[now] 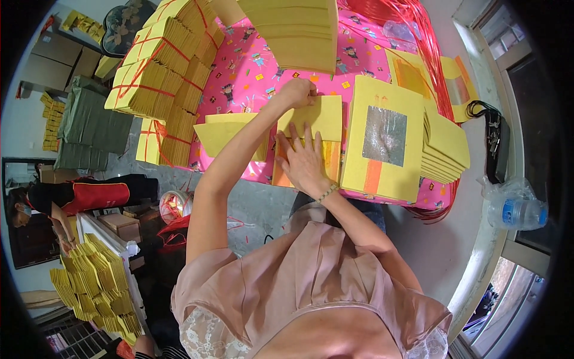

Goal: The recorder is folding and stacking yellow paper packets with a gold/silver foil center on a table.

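A yellow paper sheet (329,116) lies in front of me on the pink patterned table cover (239,72), with an orange printed panel (330,157) at its near part. My right hand (304,163) is flat on it, fingers spread across the line between the plain yellow and the orange. At the sheet's far edge, the fingers of my left hand (297,93) are curled closed, apparently pinching that edge; the fingertips are partly hidden. Right beside it stands a stack of yellow paper (359,137) with a silver square and an orange strip on top. Another folded yellow sheet (230,134) lies under my left forearm.
Bundles of yellow paper tied with red cord (149,84) are piled at the left. A yellow stack (293,36) stands at the far side. Red strands (433,66) hang at the right, near a plastic bottle (520,213). Another person (95,194) works at the left over yellow bundles (98,281).
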Tool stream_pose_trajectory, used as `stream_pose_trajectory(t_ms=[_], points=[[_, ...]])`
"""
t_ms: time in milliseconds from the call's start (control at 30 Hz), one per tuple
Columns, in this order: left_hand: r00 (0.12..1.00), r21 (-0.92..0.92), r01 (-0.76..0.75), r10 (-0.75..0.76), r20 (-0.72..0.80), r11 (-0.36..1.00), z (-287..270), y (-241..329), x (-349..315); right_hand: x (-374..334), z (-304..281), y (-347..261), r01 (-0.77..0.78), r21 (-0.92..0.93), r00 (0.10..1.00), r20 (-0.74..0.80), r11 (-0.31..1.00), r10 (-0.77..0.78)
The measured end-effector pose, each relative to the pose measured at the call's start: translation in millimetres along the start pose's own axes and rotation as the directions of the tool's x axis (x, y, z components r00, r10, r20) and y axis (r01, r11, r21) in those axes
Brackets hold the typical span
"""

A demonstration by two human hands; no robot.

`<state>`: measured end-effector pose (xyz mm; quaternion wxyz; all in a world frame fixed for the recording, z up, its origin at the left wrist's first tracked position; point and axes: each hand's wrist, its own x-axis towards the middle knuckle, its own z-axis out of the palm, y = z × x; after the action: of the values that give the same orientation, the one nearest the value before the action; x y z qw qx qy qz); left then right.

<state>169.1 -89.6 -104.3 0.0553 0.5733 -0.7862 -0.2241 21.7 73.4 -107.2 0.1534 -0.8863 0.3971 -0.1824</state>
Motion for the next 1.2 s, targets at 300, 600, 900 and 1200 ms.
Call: stream_pose_trajectory(t_ms=[300,600,900,1200], points=[[0.898,-0.022,-0.107,0.088,-0.432,0.994,-29,81,-62,5,5,14,-0.059,0.087,0.978,-0.194,0.994,0.075],[0.867,-0.776,-0.046,-0.360,-0.344,0.630,42,105,-187,9,-4,21,-0.188,0.050,0.938,-0.286,0.981,0.194],[0.819,-0.997,0.031,-0.574,-0.015,0.070,61,89,-172,15,-3,24,-0.179,0.003,0.911,-0.377,0.984,0.167],[0.593,-0.940,-0.061,-0.745,-0.305,0.336,73,92,-110,15,0,32,-0.190,0.007,0.893,-0.414,0.982,0.176]])
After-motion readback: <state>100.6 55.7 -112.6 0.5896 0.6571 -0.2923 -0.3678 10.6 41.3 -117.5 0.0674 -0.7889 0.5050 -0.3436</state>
